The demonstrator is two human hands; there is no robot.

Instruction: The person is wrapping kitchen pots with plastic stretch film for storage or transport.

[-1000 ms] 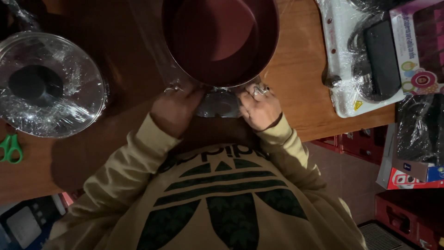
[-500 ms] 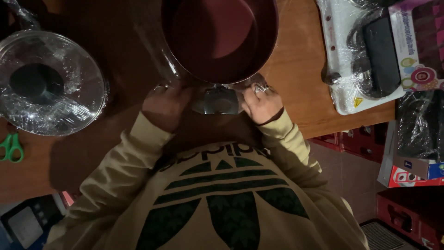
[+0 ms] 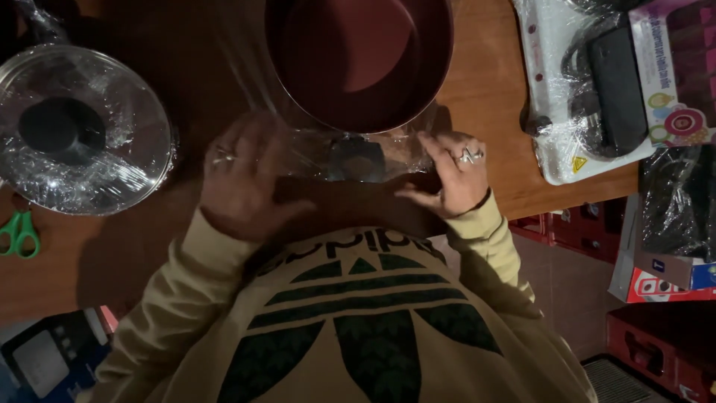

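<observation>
Head view, looking straight down: I have a dark red pot (image 3: 359, 60) standing on the wooden table (image 3: 485, 97) at its near edge, and a sheet of clear plastic wrap (image 3: 321, 145) drawn over its near side towards me. My left hand (image 3: 242, 175) lies flat on the wrap with the fingers spread, pressing the film down against the table just left of the pot's short handle (image 3: 356, 157). My right hand (image 3: 447, 175) sits on the other side of the handle, fingers together and lightly curled on the film's edge; whether they pinch it or only press it I cannot tell. To do this well, I judge I should keep the film taut between both hands and draw evenly, so it hugs the handle without bunching or tearing, and smooth it flat rather than let it cling to itself. Well apart to the left sits a steel pan (image 3: 78, 127) sealed in wrap, with green scissors (image 3: 19, 233) near it; a wrapped white hotplate (image 3: 574, 97) lies to the right.
</observation>
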